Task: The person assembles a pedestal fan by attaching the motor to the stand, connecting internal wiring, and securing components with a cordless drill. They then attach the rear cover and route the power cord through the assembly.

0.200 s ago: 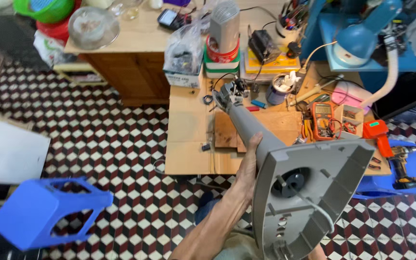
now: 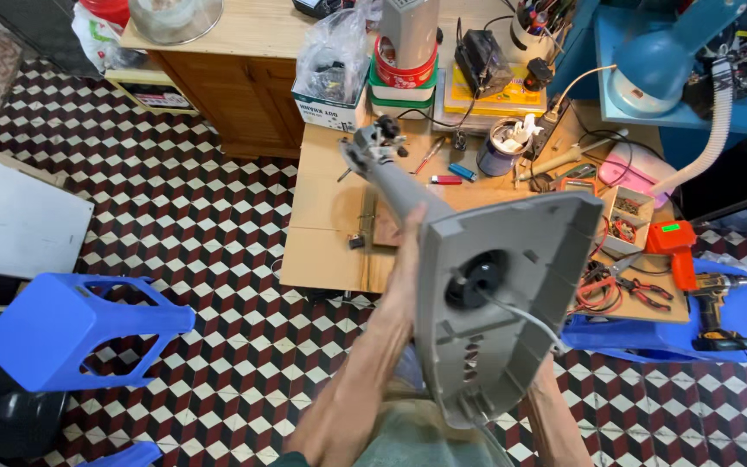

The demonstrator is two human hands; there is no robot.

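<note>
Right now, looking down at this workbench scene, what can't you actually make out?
Head view only:
- Right hand: hidden behind the grey fan base; only the forearm shows, so its grip cannot be told.
- Left hand: fingers wrap behind the base's edge, out of sight.
- Top of the grey stand: fittings too small to identify.
- Blue stool: its lower part is partly cut by the frame edge.

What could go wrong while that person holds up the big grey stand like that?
The grey fan stand is lifted underside-up over a crowded workbench; only the left hand shows a grip on its edge, so it might slip or tip. Its long pole end points toward the plastic bag and the jar, and a swing could knock them over. The white cord hanging from the base could snag.
</note>
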